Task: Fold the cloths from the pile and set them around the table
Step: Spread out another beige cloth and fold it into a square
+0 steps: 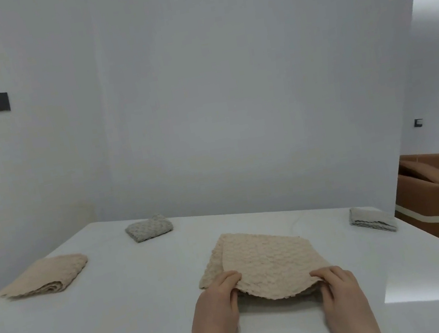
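On white table point(121, 313), head view: we see left hand point(215, 306) and right hand point(341, 291) each pinching near corners of beige cloth point(266, 260), fingers curled over lifted near edge, thumbs hidden. Cloth lies centre, already doubled. Three folded cloths placed: beige cloth at left point(47, 275), grey cloth at back point(148, 227), grey cloth at right point(372, 219). We judge fold step mid-way; next needs near edge carried over to far edge, corners matched.
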